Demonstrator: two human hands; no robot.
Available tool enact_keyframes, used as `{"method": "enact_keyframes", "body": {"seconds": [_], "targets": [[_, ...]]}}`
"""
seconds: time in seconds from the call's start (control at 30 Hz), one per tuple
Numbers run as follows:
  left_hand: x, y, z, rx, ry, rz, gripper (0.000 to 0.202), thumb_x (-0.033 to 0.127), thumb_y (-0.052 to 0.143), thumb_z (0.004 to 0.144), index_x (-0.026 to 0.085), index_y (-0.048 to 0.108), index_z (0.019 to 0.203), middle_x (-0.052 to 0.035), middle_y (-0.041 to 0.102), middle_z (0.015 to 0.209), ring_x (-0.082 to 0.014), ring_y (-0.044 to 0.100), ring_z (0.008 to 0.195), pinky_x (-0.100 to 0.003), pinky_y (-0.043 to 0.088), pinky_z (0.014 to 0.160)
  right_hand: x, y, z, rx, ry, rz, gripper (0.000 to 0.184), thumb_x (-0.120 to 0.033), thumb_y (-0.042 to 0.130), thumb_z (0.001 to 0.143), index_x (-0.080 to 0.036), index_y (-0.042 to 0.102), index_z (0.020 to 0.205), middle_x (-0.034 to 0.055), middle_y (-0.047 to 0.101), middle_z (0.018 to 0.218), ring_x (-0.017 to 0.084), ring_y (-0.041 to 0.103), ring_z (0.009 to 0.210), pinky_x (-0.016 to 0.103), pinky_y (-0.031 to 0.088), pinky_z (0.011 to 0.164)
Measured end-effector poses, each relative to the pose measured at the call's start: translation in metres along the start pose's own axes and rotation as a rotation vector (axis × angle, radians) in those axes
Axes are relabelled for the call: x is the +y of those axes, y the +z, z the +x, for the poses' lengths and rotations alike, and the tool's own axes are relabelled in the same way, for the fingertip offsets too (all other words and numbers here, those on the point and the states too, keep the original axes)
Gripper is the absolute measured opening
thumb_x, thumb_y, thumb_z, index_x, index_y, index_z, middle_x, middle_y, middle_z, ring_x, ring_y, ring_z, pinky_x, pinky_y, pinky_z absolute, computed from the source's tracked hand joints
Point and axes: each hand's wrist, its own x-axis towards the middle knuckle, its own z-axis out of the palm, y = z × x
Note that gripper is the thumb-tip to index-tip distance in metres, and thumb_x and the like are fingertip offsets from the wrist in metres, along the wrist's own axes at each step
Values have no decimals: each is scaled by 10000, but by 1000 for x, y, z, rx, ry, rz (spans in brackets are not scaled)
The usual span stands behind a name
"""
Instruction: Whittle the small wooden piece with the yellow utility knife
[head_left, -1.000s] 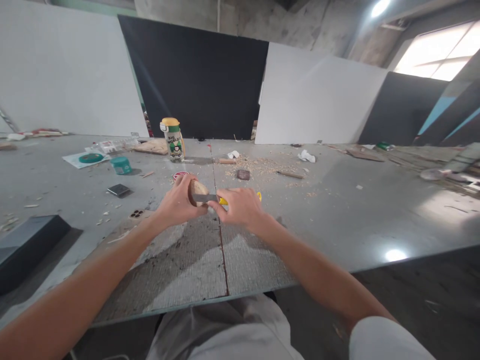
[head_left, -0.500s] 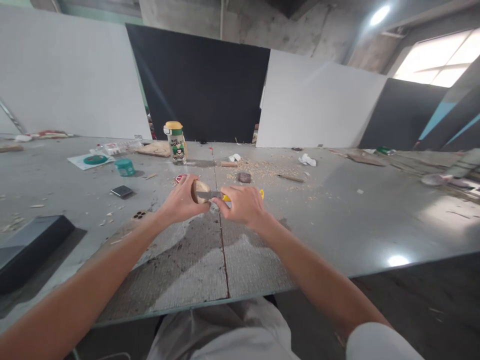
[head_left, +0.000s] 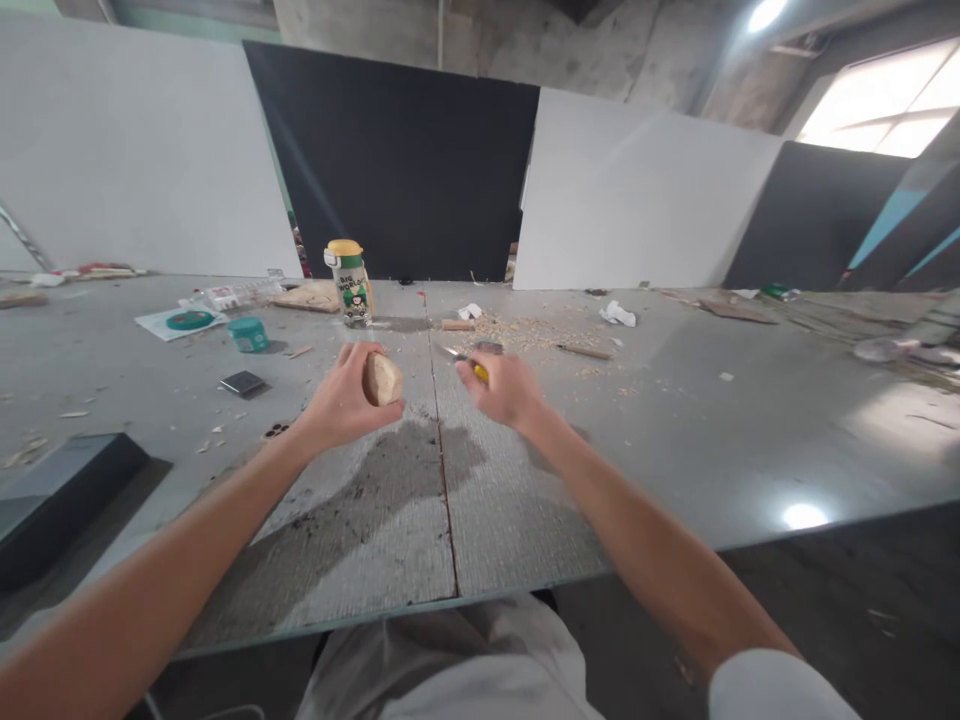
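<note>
In my left hand (head_left: pixel 349 398) is a pale, rounded block of wood (head_left: pixel 385 379), gripped between thumb and fingers with its cut face turned right. My right hand (head_left: pixel 504 388) is closed round the yellow handle of a utility knife (head_left: pixel 480 372). The blade points up and to the left, apart from the wood. Just behind the knife lies a dark brownish lump (head_left: pixel 489 347), partly hidden by it. Wood shavings (head_left: pixel 525 332) are scattered beyond my right hand.
A yellow-lidded drinking bottle (head_left: pixel 350 283) stands behind my left hand. Left of it are a teal jar (head_left: pixel 248 334) and a small black square (head_left: pixel 243 383). A thin wooden-handled tool (head_left: pixel 584 352) and crumpled tissue (head_left: pixel 618 314) lie right. A dark angular box (head_left: pixel 67 490) sits front left.
The knife blade has come off the wood. My right hand has moved right with the knife, while my left hand has shifted slightly left with the wooden block, exposing its cut face.
</note>
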Motion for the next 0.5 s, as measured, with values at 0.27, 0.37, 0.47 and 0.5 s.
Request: {"method": "enact_keyframes", "body": {"seconds": [0.27,0.37,0.47,0.5], "targets": [[9,2,-4,-26,2,123,645,416,726,660,230,463,1219,-100,497,1178,-240,593,876,-397,487,775,-41,-2,-22,-123,-149,6,447,-563,364,945,-218,618,817,21,658,715,146,508,616,296,199,560],[12,4,-5,-28,-9,146,656,409,721,653,244,448,1225,-91,492,1187,-237,596,870,-385,490,746,-45,-1,-23,-138,-155,-10,459,-568,356,946,-213,629,844,30,670,742,151,532,637,298,197,558],[16,5,-7,-32,-4,176,640,408,709,660,249,443,1219,-91,483,1200,-235,596,865,-371,487,705,-47,-3,-22,-129,-161,-35,453,-562,364,944,-209,626,836,33,678,760,153,543,649,297,201,563],[16,5,-7,-31,-6,181,636,404,707,659,247,443,1216,-91,483,1197,-235,597,864,-367,484,694,-48,-3,-22,-125,-164,-42,451,-561,366,944,-209,623,830,32,680,761,152,544,647,297,201,564]]}}
